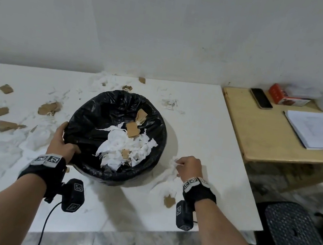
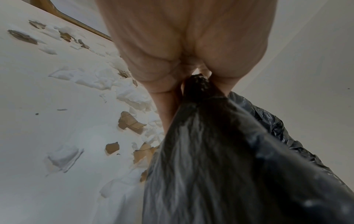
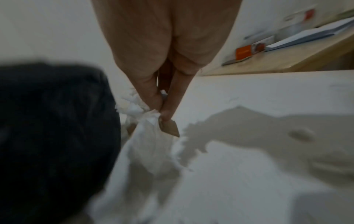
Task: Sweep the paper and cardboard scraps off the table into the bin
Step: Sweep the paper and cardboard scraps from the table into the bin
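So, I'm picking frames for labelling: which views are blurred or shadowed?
Head view: sharp, with wide-angle bending at the edges. Left wrist view: the bin liner near the lens is smeared; the scraps stay fairly clear. Right wrist view: dim and motion-blurred, the right hand casting a dark shadow on the white table.

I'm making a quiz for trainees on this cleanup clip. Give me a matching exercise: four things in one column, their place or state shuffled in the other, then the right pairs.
Column A
1. left hand
2. right hand
3. phone
4. bin

Column B
a. lies on the wooden side table
b. pinches white paper scraps
c. grips the bin's rim
d. stands on the white table, lined with a black bag

Pairs: 1-c, 2-b, 3-a, 4-d
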A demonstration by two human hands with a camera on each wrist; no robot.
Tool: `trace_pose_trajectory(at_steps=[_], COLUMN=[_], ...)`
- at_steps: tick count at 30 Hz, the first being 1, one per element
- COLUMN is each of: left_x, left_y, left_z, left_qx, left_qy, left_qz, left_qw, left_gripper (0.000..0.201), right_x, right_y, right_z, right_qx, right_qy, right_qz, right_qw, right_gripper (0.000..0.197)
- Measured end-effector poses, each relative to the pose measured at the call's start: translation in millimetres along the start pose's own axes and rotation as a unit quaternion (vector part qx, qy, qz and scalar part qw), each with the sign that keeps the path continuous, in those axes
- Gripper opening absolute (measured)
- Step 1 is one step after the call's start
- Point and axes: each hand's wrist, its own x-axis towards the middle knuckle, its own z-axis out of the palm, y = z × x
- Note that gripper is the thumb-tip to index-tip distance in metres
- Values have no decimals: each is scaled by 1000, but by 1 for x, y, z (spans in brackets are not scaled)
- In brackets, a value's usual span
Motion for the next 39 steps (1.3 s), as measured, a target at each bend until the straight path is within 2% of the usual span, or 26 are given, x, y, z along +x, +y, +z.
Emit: trace_pose_trajectory(at_steps=[2, 6, 10, 14, 17, 18, 21, 23, 25, 27, 29, 31, 33, 35, 39], left_x=[-1, -7, -12, -16, -24, -24, -25, -24, -21, -17, -11, -5, -3, 0, -2], left_y=[0, 3, 8, 14, 20, 19, 18, 18, 17, 15, 11, 8, 8, 7, 9], left_z=[-5, -14, -14, -2, 8, 10, 11, 8, 8, 8, 10, 15, 18, 23, 24], left_qx=[10, 24, 48, 66, 53, 49, 52, 53, 57, 54, 41, 30, 25, 28, 37], left_qy=[2, -7, -25, -56, -81, -86, -85, -81, -73, -63, -53, -43, -41, -42, -39], left_qz=[3, 4, 2, 12, 29, 34, 40, 36, 37, 40, 43, 43, 38, 37, 42], left_qw=[1000, 1000, 999, 996, 995, 994, 994, 995, 995, 996, 997, 998, 998, 998, 998], left_gripper=[95, 94, 95, 99, 97, 97, 97, 97, 98, 97, 98, 98, 98, 97, 95], right_x=[2, 1, -5, -12, -18, -19, -21, -18, -15, -16, -20, -25, -29, -33, -35], right_y=[-15, -63, -115, -148, -148, -144, -126, -108, -84, -59, -36, -13, 3, 11, 10], right_z=[-30, -91, -124, -105, -70, -63, -66, -78, -84, -80, -63, -38, -16, 3, 21], right_qx=[68, 155, 212, 165, 131, 132, 148, 146, 118, 73, 1, -102, -172, -213, -267], right_qy=[51, 112, 119, 75, -5, -10, 43, 91, 107, 53, -54, -144, -208, -251, -268], right_qz=[13, -38, -87, -132, -125, -126, -114, -84, -49, -19, -9, -18, -31, -45, -69], right_qw=[996, 981, 966, 975, 983, 983, 982, 981, 986, 996, 999, 984, 962, 943, 923], right_gripper=[19, 13, 12, 21, 36, 38, 38, 37, 39, 50, 77, 103, 119, 121, 115])
